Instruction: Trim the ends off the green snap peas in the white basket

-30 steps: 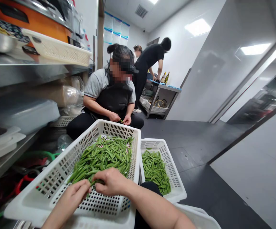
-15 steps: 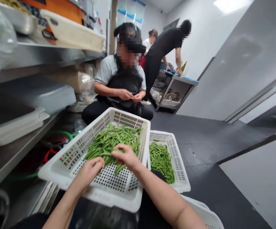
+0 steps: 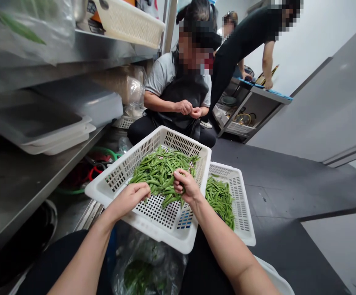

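Note:
A white perforated plastic basket [image 3: 162, 237] stands tilted in front of me, with a heap of green pea pods [image 3: 156, 170] towards its far side. Over its near left part is my left hand [image 3: 134, 196], closed, thumb against curled fingers; whatever it may pinch is hidden. My right hand [image 3: 188, 186] hovers above the pods' right edge, its fingers curled round a green pea pod [image 3: 181, 190] that shows only partly. A second white basket [image 3: 245, 213], to the right and lower, holds more pods [image 3: 219, 200].
Facing me, a co-worker [image 3: 178, 94] sits with both hands together beyond the basket. Another person [image 3: 245, 45] bends over a metal cart [image 3: 264, 92]. Metal shelving [image 3: 51, 168] with trays lines my left. Below the basket lies a clear bag [image 3: 147, 266] with greens inside.
The view has shifted, so the scene sits further right and more of the bag shows. My hands have drawn apart; the pod that stretched between them is now inside my right fingers.

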The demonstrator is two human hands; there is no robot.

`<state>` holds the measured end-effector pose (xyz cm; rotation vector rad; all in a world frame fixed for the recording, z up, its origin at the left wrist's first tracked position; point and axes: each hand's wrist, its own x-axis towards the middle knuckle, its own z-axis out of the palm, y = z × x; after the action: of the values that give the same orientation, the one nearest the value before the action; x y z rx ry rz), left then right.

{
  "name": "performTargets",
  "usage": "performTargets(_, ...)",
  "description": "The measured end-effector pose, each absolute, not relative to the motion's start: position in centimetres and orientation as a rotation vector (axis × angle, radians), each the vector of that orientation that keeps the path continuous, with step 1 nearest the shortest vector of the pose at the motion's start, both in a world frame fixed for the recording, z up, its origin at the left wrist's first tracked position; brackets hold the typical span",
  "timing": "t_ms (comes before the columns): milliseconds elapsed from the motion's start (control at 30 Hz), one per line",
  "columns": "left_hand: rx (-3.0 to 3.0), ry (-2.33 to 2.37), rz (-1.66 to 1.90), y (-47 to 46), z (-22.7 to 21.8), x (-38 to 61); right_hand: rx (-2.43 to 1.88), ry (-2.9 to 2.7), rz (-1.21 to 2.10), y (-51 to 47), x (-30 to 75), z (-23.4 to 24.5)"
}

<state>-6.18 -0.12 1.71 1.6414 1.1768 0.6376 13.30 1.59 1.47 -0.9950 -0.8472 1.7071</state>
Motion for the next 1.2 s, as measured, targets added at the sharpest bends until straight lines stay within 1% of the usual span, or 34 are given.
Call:
performTargets(133,1.718,1.187,0.707,-0.5,1.5,-4.8,-0.999,-0.875,1.741,1.2,12.6,1.4)
performTargets(300,1.724,1.074,0.741,-0.8,2.1,-4.6,-0.958,-0.587,1.891,2.2,12.7,0.3)
performTargets(333,1.734,1.038,0.716,-0.8,2.2,-4.7,-1.001,-0.567,1.945,2.4,12.8,0.0)
performTargets(400,1.756,0.978,0.64,-0.8,2.5,-4.9,-1.063,-0.642,2.155,2.5,13.0,-0.7)
performTargets(467,1.774,0.972,0.606,-0.9,2.5,-5.0,-0.993,-0.807,2.404,2.3,13.1,-1.0)
performTargets(533,1.792,1.032,0.647,-1.0,2.3,-4.9,-0.847,-0.975,2.504,1.8,13.1,-1.0)
performTargets(600,1.799,1.114,0.723,-1.1,2.1,-4.7,-0.797,-1.102,2.419,1.2,12.9,-0.7)
performTargets(667,1.767,1.195,0.825,-1.2,1.8,-4.2,-0.858,-1.186,2.249,0.5,12.3,-0.3)
performTargets(767,1.613,1.286,0.999,-1.3,1.5,-3.3,-1.004,-1.208,1.831,-0.6,11.0,0.3)
performTargets(833,1.479,1.26,1.029,-1.4,1.7,-3.1,-1.064,-1.152,1.539,-1.0,10.7,1.0)
performTargets(900,1.386,1.134,0.928,-1.6,2.1,-3.3,-1.093,-1.029,1.337,-0.8,11.7,2.0)
performTargets(1033,1.364,0.846,0.559,-2.6,3.4,-5.0,-1.086,-0.704,1.14,0.4,18.6,3.2)
performTargets(1133,1.388,0.702,0.235,-3.7,3.7,-5.9,-1.122,-0.617,1.073,0.6,25.4,1.9)
performTargets(1200,1.402,0.64,0.043,-4.6,3.2,-5.7,-1.264,-0.647,1.018,0.0,29.1,-0.1)
